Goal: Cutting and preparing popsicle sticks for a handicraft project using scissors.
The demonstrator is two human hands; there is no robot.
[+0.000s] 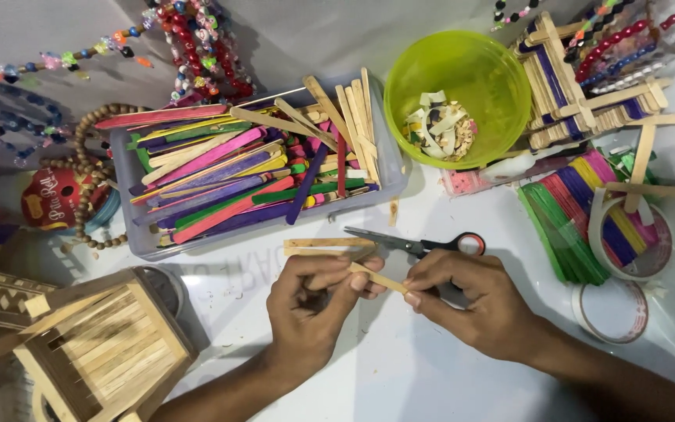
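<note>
White tabletop lies bare only in the near middle, a patch hemmed in on every side. Behind it stands a grey tray heaped with coloured craft sticks, and to the tray's right a lime-green bowl holding pale wood trimmings. Along the right edge lie a fan of coloured sticks, two tape rolls and a stacked stick frame. At the near left corner sits a small wooden stick house, with bead strings along the far edge. Scissors with black and orange handles lie shut on the table just beyond the hands, beside a short plain stick piece.

Both forearms come in from the near edge and meet over the bare patch. The left hand is curled, fingers bent inward, its thumb and fingertips pinching the left end of a plain wooden stick. The right hand lies knuckles up, its thumb and forefinger closed on the stick's right end. The stick runs between the two hands, tilted slightly down to the right, held just above the table and just in front of the scissors.
</note>
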